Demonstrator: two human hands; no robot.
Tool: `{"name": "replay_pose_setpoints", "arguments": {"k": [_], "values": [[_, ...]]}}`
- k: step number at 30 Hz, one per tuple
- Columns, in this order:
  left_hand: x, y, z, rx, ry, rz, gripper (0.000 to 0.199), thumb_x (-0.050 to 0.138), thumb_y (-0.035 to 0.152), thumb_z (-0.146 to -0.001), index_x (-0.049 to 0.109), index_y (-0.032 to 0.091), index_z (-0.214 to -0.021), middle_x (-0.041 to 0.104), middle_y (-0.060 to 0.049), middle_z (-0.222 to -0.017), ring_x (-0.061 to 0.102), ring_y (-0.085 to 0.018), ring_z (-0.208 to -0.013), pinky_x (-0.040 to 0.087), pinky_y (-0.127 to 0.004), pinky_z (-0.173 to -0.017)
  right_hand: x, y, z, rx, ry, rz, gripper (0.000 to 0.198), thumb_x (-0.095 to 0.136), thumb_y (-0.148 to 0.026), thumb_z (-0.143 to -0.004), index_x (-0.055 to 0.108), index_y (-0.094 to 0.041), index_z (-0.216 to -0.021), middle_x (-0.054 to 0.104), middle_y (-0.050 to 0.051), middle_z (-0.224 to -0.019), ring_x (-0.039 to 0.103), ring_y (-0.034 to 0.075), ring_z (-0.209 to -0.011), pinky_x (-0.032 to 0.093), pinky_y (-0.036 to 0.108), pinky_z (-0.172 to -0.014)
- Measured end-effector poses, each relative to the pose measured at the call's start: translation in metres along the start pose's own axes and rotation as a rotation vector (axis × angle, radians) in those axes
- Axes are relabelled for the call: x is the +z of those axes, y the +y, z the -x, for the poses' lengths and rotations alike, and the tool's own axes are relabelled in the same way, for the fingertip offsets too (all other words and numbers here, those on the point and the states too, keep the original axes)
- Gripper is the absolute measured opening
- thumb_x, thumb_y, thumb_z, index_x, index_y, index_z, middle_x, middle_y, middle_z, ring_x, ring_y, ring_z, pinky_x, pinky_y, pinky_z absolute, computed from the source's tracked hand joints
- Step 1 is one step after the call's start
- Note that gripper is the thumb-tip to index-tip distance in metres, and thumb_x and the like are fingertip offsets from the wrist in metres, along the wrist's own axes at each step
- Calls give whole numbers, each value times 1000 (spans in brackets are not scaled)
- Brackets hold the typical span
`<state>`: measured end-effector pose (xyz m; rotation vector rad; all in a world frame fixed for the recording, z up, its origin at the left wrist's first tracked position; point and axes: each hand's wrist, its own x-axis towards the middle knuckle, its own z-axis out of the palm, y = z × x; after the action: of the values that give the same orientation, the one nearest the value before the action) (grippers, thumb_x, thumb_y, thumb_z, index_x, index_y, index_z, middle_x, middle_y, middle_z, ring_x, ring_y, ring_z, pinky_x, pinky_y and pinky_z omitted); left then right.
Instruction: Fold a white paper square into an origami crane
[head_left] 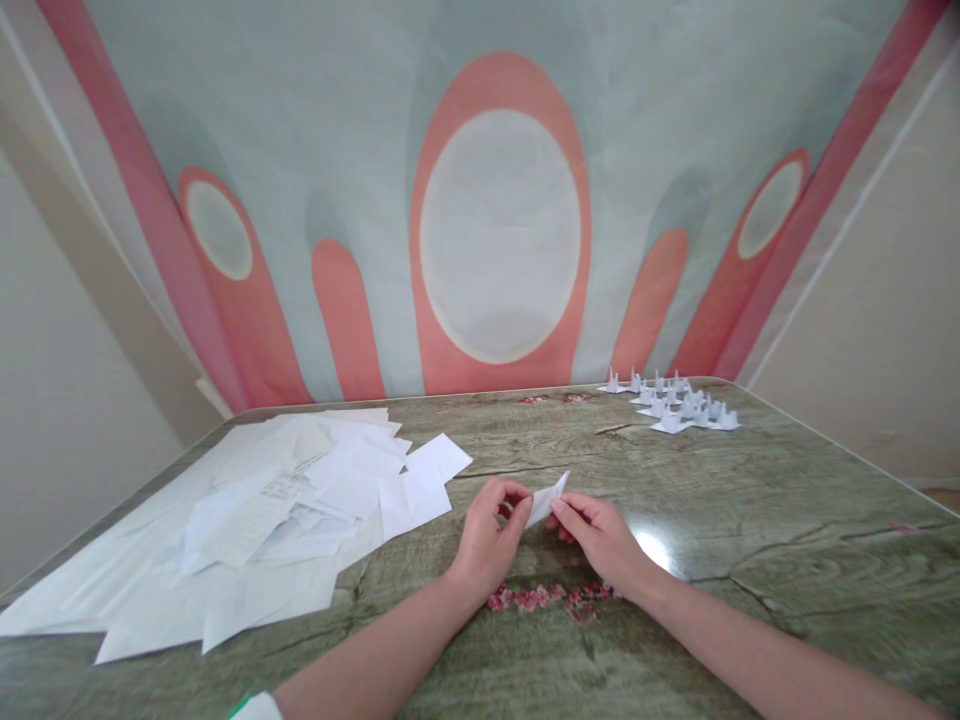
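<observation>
A small piece of folded white paper [546, 503] is held above the wood-patterned table between both hands. My left hand [491, 530] pinches its left end between thumb and index finger. On the other side, my right hand [596, 535] grips the right end, thumb in front and fingers partly hidden behind. One pointed corner of the paper sticks up between the hands. At the far right of the table stand several folded white paper figures [671, 402] with upright points, grouped close together.
A wide, loose pile of white paper sheets [285, 500] covers the table's left side, some with printed lines. Square white sheets [427, 485] lie at its right edge. Behind the wood-patterned table [787, 580] rises a backdrop [375, 130] with pink arch shapes.
</observation>
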<state>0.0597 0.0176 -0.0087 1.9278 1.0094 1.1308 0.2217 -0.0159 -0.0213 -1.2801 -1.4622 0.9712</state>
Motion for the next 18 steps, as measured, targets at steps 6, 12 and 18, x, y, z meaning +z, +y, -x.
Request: {"name": "replay_pose_setpoints", "arguments": {"k": [6, 12, 18], "values": [[-1, 2, -1, 40, -21, -4, 7, 52, 16, -80, 59, 17, -81, 57, -2, -81, 54, -13, -75, 44, -24, -66, -1, 0, 0, -18, -16, 28, 35, 44, -45, -85, 60, -17, -71, 57, 0, -62, 51, 14, -58, 38, 24, -55], [-1, 5, 0, 56, -55, 7, 11, 52, 15, -80, 62, 17, -83, 59, -2, -81, 55, -13, -73, 45, -23, -65, -1, 1, 0, -43, -16, 63, 35, 43, -44, -85, 58, -17, -68, 56, 0, -61, 50, 14, -58, 37, 24, -55], [0, 4, 1, 19, -65, 12, 13, 52, 14, -79, 63, 17, -85, 62, -1, -79, 55, -12, -70, 44, -23, -65, -1, -1, 0, 1, 0, -11, 33, 46, -45, -84, 62, -16, -76, 58, 0, -64, 51, 14, -59, 39, 24, -56]]}}
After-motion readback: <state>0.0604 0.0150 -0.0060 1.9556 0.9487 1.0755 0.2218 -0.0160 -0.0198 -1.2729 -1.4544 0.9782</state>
